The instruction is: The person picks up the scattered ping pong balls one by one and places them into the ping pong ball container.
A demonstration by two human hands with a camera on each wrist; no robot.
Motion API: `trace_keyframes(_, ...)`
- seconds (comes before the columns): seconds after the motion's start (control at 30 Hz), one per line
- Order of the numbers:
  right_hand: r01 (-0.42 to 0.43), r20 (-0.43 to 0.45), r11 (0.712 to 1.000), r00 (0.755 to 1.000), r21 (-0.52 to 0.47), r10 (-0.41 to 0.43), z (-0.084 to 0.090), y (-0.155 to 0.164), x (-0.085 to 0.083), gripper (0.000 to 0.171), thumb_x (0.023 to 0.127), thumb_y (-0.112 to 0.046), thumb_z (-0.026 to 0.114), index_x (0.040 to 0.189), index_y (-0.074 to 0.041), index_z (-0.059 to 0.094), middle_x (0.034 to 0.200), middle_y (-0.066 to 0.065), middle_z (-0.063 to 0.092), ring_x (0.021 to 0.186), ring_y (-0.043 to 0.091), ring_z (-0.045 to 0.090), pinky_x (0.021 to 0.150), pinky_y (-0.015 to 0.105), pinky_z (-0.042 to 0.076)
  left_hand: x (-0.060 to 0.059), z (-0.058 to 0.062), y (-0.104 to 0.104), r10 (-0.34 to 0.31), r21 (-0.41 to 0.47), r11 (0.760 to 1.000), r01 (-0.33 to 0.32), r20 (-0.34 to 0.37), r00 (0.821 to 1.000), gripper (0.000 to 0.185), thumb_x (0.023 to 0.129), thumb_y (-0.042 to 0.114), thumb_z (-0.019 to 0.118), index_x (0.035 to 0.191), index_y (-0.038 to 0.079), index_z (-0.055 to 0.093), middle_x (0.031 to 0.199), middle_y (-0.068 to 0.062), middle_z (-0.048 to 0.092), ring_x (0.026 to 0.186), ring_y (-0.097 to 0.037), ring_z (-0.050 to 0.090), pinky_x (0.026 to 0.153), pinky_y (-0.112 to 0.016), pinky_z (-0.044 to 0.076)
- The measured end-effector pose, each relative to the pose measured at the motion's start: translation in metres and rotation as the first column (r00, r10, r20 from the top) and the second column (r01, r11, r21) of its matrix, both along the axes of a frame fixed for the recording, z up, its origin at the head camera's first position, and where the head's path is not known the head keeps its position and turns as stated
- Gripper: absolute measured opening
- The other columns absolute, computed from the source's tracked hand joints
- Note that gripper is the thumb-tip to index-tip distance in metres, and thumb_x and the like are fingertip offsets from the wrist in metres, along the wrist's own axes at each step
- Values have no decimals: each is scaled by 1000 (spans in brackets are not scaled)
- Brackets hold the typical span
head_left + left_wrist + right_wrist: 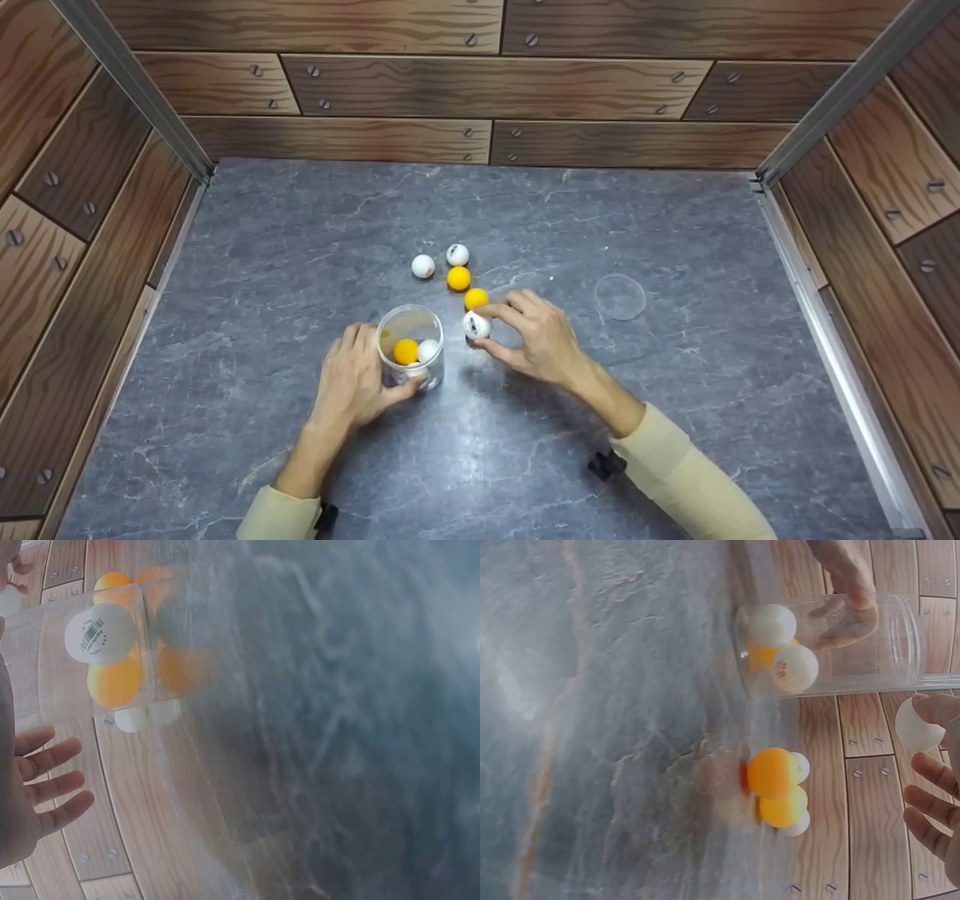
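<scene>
Hands working nearest the viewer: left hand [352, 382] is gripping the clear plastic jar [410, 352] by its side wall, balls already lying inside; right hand [540, 337] is pinching a white ping-pong ball [477, 325] just beside the jar's mouth. Ball is likely handling as light, hollow, smooth, prone to rolling; fingertip pinch across its middle suits. Beyond: two orange balls [459, 278], two white balls [423, 265], a clear lid [620, 297] lying apart on the grey tabletop [300, 225].
</scene>
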State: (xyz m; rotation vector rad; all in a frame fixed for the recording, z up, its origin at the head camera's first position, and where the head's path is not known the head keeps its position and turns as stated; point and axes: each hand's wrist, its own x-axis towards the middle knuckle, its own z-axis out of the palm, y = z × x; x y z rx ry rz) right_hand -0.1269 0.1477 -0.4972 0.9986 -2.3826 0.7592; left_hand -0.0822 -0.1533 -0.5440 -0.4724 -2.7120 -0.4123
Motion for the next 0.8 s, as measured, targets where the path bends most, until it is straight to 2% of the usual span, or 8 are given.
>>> trace_keyframes(0.17, 5, -18, 999, 1000, -35, -6, 10, -5, -1, 40, 84, -37, 88, 117, -16, 77, 101, 2, 74, 91, 18, 66, 74, 31, 57, 0, 0, 0, -8, 2, 1000, 8, 0, 1000, 91, 74, 75, 71, 123, -1, 62, 110, -16, 67, 105, -32, 62, 78, -45, 53)
trace_keyframes(0.37, -24, -23, 998, 999, -59, 23, 21, -12, -3, 40, 84, -33, 87, 118, -14, 77, 94, 4, 71, 85, 18, 63, 69, 30, 53, 0, -2, 0, -10, 1, 1000, 10, -4, 1000, 94, 74, 75, 70, 125, -3, 61, 111, -17, 67, 107, -33, 62, 79, -46, 53)
trace_keyframes(0.6, -60, -45, 998, 997, -28, 58, 33, -21, -5, 39, 86, -33, 86, 120, -15, 77, 99, 2, 72, 87, 17, 64, 70, 27, 53, 0, -2, 0, -7, 7, 1000, 7, -15, 1000, 92, 75, 75, 69, 125, -3, 61, 110, -16, 67, 105, -33, 63, 78, -46, 53)
trace_keyframes(0.8, -90, -63, 996, 994, 13, 91, 35, -34, -5, 39, 87, -38, 84, 118, -16, 77, 100, 1, 72, 88, 16, 64, 70, 27, 53, 0, -2, 0, -8, 5, 1000, 8, -29, 1000, 94, 75, 76, 68, 125, -3, 61, 111, -17, 67, 103, -33, 63, 77, -46, 54)
